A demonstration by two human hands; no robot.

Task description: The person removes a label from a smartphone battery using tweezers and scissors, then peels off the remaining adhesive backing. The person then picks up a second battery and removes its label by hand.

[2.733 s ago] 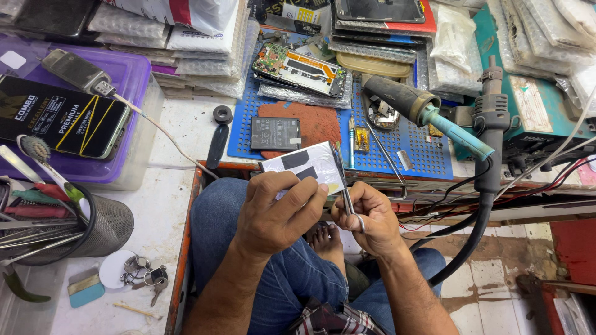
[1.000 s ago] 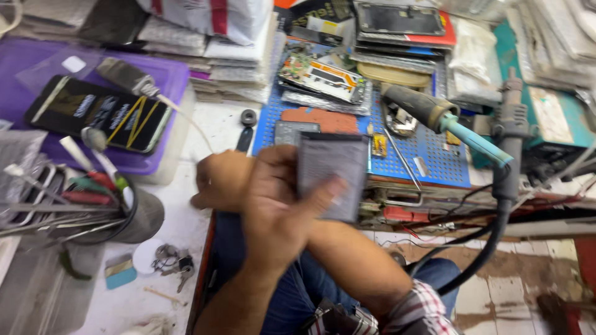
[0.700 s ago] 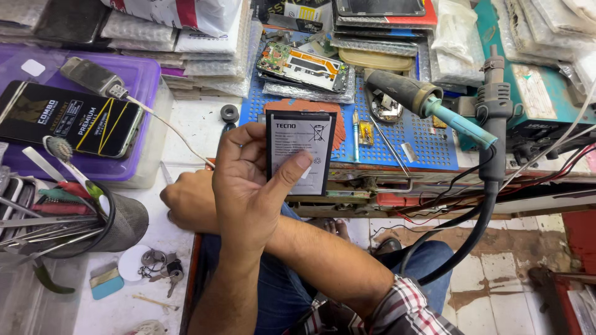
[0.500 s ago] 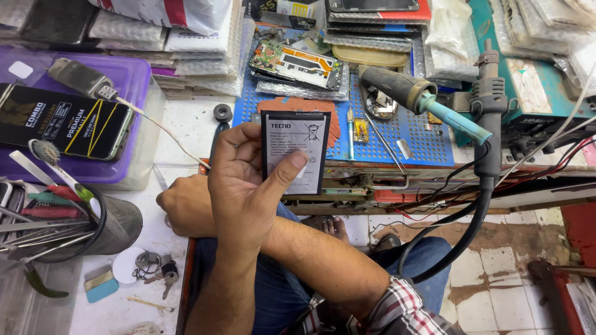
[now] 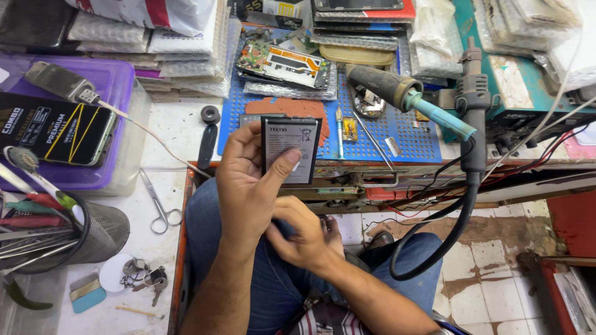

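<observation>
While left hand point(image 5: 248, 186) grips phone battery point(image 5: 290, 151), right hand point(image 5: 304, 232) curls beneath.

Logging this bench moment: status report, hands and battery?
Left hand grips phone battery, thumb across its face. Right hand below it, fingers curled, holding nothing visible. Nothing in the way.

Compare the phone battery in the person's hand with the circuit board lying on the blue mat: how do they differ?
The battery is plain black and white; the circuit board is green, crowded with parts. The battery is held up by the left hand; the circuit board lies untouched on the blue mat. Both are flat, rectangular phone parts.
</observation>
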